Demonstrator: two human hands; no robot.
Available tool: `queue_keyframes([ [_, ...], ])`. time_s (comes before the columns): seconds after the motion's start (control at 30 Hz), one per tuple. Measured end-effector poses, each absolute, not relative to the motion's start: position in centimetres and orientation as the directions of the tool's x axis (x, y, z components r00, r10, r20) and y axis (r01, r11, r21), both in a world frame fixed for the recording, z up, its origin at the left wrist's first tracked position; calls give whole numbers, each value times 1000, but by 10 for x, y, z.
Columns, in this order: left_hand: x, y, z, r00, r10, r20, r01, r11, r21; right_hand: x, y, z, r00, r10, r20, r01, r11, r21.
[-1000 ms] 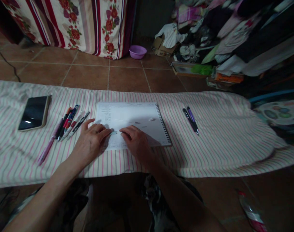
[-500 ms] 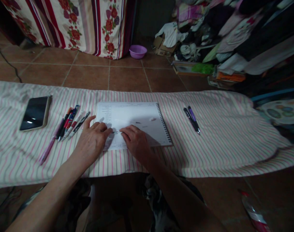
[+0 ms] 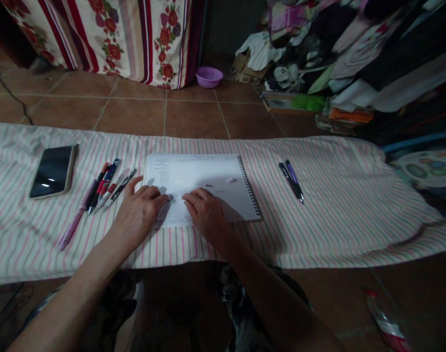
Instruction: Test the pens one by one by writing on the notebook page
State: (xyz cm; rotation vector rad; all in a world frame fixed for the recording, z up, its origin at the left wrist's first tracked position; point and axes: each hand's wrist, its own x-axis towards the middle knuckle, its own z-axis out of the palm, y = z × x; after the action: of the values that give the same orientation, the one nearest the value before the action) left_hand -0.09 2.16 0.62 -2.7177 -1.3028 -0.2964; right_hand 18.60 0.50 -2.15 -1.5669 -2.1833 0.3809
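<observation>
A white spiral-bound notebook (image 3: 204,166) with printed lines lies on the striped cloth. Both hands are low over its lower left part, a short gap between their fingertips. My left hand (image 3: 142,205) is closed in a pinch, thumb and forefinger on something small I cannot make out. Opposite it, my right hand (image 3: 205,210) also pinches, and whatever its fingers hold is hidden. Above the right hand, a thin pale rod (image 3: 186,182) and a small dark pointed piece (image 3: 209,185) rest on the page. A small whitish lump (image 3: 231,180) sits near the spiral edge.
Several pens (image 3: 103,188) lie left of the notebook, with a phone (image 3: 53,171) beyond them. Two more pens (image 3: 292,181) are on the right of the striped cloth (image 3: 340,210). A purple basin (image 3: 209,77) and a bottle (image 3: 386,322) are on the tiled floor.
My left fingertips have shifted slightly left, so the gap to my right fingertips is a little wider. My right hand stays almost in place.
</observation>
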Motion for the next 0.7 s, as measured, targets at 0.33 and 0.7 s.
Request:
queue_keyframes([
  [0.33,0,22,1,603,766,224,778,-627,50,190,4,-17,-299,943,145,842,332,-426],
  [0.7,-3,22,-1,604,765,221,777,-627,47,189,3,-12,-314,941,124,860,337,-383],
])
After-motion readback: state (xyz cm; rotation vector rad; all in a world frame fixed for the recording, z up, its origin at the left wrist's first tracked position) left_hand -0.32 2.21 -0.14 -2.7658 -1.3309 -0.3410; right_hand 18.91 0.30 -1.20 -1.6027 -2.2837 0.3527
